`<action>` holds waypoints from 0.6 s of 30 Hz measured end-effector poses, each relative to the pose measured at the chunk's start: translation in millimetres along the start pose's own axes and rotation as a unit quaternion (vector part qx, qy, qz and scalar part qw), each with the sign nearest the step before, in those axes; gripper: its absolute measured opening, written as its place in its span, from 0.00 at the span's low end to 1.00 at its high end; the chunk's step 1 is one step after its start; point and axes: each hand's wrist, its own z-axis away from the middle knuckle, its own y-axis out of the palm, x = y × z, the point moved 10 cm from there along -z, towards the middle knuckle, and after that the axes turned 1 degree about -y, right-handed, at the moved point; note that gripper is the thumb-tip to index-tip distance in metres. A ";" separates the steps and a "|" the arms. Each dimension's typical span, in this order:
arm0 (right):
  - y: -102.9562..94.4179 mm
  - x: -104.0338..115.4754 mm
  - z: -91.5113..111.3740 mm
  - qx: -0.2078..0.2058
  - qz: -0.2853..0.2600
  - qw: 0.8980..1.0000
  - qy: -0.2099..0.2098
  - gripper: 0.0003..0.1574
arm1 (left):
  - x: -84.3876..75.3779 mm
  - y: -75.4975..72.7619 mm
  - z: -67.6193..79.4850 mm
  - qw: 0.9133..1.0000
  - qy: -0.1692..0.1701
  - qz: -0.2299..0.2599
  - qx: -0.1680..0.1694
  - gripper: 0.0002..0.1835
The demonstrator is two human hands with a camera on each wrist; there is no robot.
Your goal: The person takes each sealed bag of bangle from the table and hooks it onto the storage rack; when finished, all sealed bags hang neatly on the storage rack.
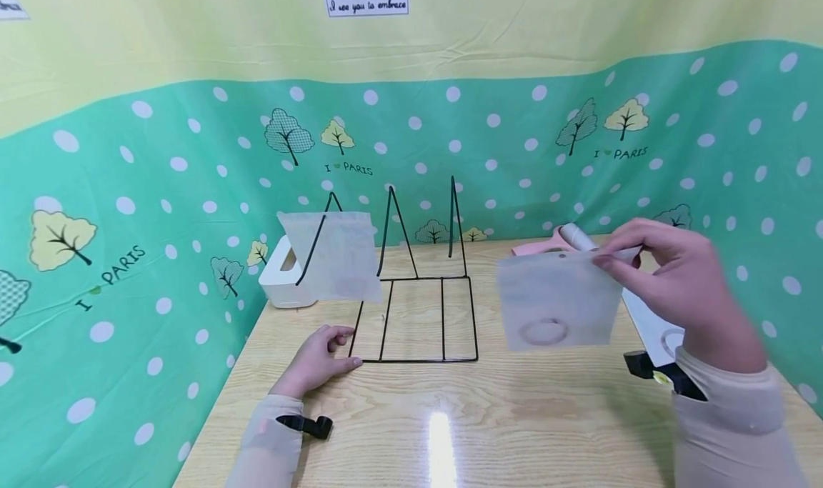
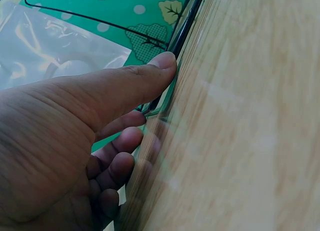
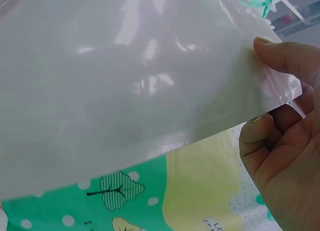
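A black wire rack [image 1: 444, 319] with several upright triangular loops stands on the wooden table. My left hand [image 1: 321, 359] holds its front left corner; the left wrist view shows the thumb [image 2: 162, 61] against the black rod, with the other fingers curled beside it. In my right hand [image 1: 675, 274], a frosted zip bag [image 1: 559, 295] is pinched by its top right corner and hangs above the table. A ring-shaped thing [image 1: 545, 331] shows through it near the bottom. Another frosted bag [image 1: 343, 256] hangs upright at the rack's left loop.
A white tissue box [image 1: 283, 281] sits behind the rack's left side. At the back right lie pink-handled scissors [image 1: 540, 245] and a pale roll [image 1: 577, 236]. Another pale bag [image 1: 652, 324] lies under the right forearm. Patterned cloth [image 1: 411, 131] hangs around the table.
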 end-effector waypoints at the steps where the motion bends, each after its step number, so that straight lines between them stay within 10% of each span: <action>1: 1.2 -0.2 -0.2 -0.002 -0.011 1.000 0.000 0.17 | -0.3 -0.1 0.1 1.000 0.000 -0.001 0.000 0.35; 18: 24.1 -8.7 2.0 -0.003 -0.012 1.000 0.021 0.19 | 2.2 0.0 0.0 1.000 0.000 0.001 0.001 0.35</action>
